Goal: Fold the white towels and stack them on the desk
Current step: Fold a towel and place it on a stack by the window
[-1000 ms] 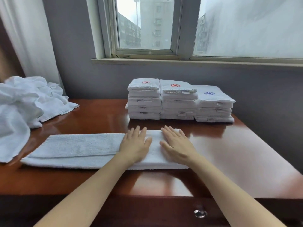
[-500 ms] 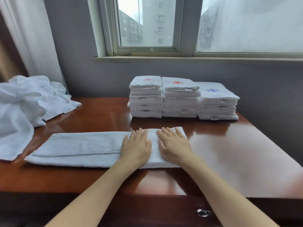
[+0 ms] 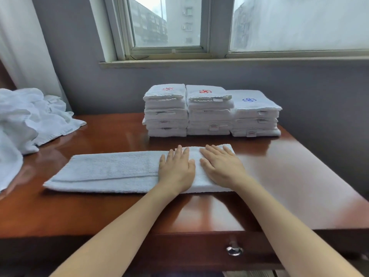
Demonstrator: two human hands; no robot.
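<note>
A white towel (image 3: 111,171), folded into a long strip, lies across the brown desk (image 3: 289,186). My left hand (image 3: 176,169) and my right hand (image 3: 222,166) press flat on its right end, side by side, fingers straight and pointing away from me. Behind them, against the wall, stand three stacks of folded white towels: the left stack (image 3: 165,110) and middle stack (image 3: 209,110) carry a red emblem on top, the right stack (image 3: 255,114) a blue one.
A heap of unfolded white towels (image 3: 26,120) covers the desk's left end. A drawer with a metal knob (image 3: 234,250) sits under the front edge. A window sill (image 3: 219,61) runs above the stacks, and a curtain (image 3: 26,47) hangs at the far left.
Both hands have slid slightly toward the far edge of the strip and closer together; the towel has not shifted on the desk.
</note>
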